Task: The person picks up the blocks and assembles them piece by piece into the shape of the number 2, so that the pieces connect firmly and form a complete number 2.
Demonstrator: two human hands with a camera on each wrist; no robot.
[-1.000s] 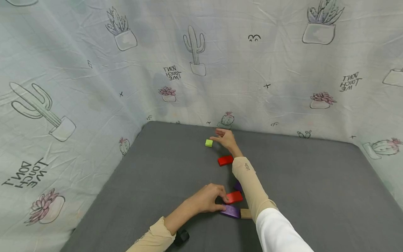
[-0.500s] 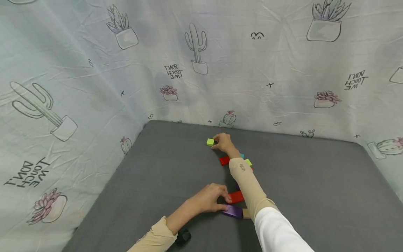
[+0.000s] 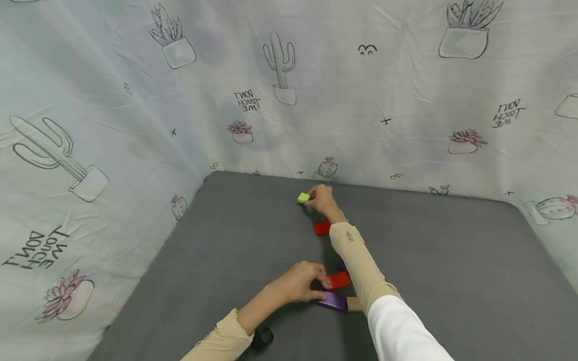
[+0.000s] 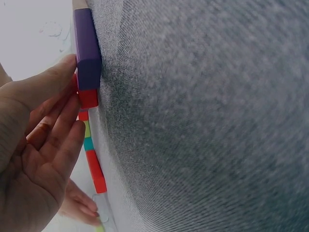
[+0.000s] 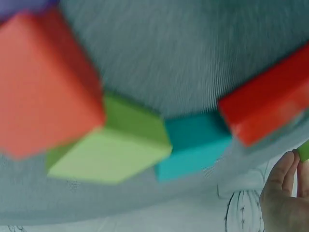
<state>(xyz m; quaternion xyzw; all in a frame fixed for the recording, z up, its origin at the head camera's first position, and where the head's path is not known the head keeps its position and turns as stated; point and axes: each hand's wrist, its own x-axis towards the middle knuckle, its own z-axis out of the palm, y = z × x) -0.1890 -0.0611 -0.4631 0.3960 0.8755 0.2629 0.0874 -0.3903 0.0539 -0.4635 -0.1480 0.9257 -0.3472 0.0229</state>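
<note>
At the far side of the table, my right hand (image 3: 322, 199) pinches a lime green block (image 3: 303, 197) between thumb and fingers. The right wrist view catches that block (image 5: 303, 151) at its edge, with the fingertips against it. Nearer, my left hand (image 3: 295, 283) rests its thumb on the end of a purple block (image 3: 333, 301). Its index fingertip touches a red block (image 3: 339, 280) just beyond. In the left wrist view the thumb lies along the side of the purple block (image 4: 88, 48), the other fingers loosely extended beside the red block (image 4: 89, 98).
A curved row holds a red block (image 5: 43, 87), a lime block (image 5: 111, 145), a teal block (image 5: 193, 145) and another red block (image 5: 275, 96). A wooden block (image 3: 354, 304) adjoins the purple one. Something black (image 3: 262, 338) sits by the left wrist. Patterned cloth (image 3: 316, 75) borders the grey table.
My right hand was spread beside the lime green block; its fingers have closed onto it, and the block has shifted slightly away and tilted. The left hand stays in place.
</note>
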